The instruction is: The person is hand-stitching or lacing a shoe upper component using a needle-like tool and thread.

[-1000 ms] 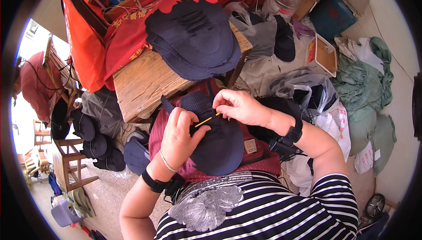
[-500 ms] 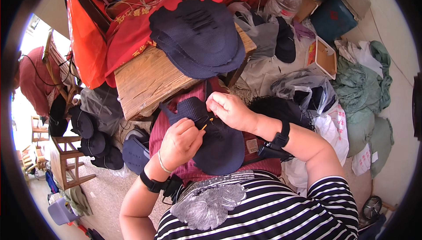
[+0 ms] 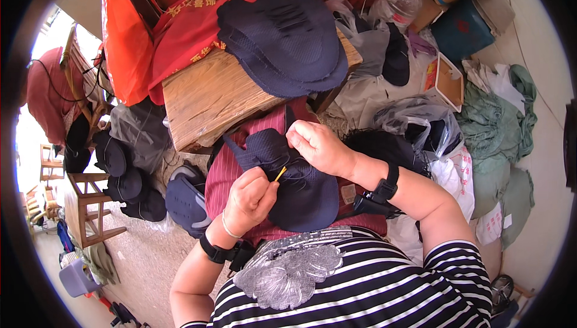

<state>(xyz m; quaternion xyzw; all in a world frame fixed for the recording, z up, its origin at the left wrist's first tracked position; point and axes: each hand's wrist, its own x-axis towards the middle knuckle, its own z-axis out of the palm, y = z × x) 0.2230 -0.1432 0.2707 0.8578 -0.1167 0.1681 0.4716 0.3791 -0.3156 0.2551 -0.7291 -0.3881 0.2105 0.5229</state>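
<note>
Wooden bench point(image 3: 207, 111): stacked navy fabric point(image 3: 288, 42). On red striped cloth point(image 3: 219, 177): one navy piece point(image 3: 305, 202). My left hand point(image 3: 248, 199), at its left edge: pinched on a thin yellow tool point(image 3: 280, 173). My right hand point(image 3: 320, 147), over its upper right: fingers bunched, grip indeterminable.

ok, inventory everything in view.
Fabric piece: 1, navy, lap
Slim tool: 1, yellow, centre
Striped cloth: 1, maroon, beneath
Bench: 1, brown, ahead
Fabric stack: 1, navy, on bench
Printed cloth: 1, red, upper left
Large bag: 1, orange, upper left
Bottle: 1, clear, upper right
Cloth heap: 1, green, right
Plastic bags: several, translucent, both sides
Near stool: 1, brown, left
Rounded items: about 3, black, left floor
Shirt: 1, black and white, bottom
Wrist straps: 2, black, wrists
Left hand: 1, bare, on slim tool
Right hand: 1, bare, over fabric piece
</note>
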